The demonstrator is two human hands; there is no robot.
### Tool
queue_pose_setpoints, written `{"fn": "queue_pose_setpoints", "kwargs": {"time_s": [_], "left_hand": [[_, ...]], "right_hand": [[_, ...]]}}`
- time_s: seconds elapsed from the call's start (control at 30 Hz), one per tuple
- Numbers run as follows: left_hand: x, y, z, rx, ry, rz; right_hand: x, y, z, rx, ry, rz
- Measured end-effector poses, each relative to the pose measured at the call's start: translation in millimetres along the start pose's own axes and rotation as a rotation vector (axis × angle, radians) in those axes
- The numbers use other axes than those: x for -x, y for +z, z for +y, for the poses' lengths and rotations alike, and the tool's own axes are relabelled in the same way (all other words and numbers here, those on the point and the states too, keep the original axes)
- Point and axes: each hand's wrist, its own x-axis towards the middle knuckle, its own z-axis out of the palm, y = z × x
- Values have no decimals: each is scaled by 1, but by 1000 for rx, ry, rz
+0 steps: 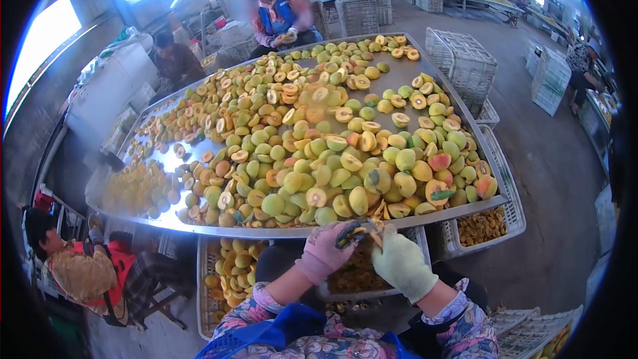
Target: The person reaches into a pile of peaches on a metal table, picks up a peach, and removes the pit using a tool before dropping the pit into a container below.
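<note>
My left hand point(325, 252), in a pink glove, is closed round a small dark-handled tool point(348, 233) at the table's near edge. Beside it my right hand point(402, 262), in a pale yellow-green glove, pinches a small brownish piece point(376, 231), too small to name for certain. Both hands nearly meet above a crate point(359, 276) of brown scraps. Just beyond them, halved and whole yellow-green fruits point(319, 173) lie heaped on the metal table point(292, 231).
A crate of fruit halves point(236, 272) stands below left, and a crate of pits point(483, 227) at the right. Stacked crates point(463, 66) stand beyond the table's right side. Co-workers sit at the left point(93, 272) and far side point(279, 16).
</note>
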Motion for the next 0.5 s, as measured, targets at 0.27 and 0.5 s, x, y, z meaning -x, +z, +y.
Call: {"fn": "queue_pose_setpoints", "kwargs": {"time_s": [0.27, 0.5], "left_hand": [[16, -19, 4, -303, -41, 50], [97, -106, -77, -294, -347, 316]], "right_hand": [[-11, -9, 13, 19, -113, 199], [-12, 5, 12, -49, -203, 136]]}}
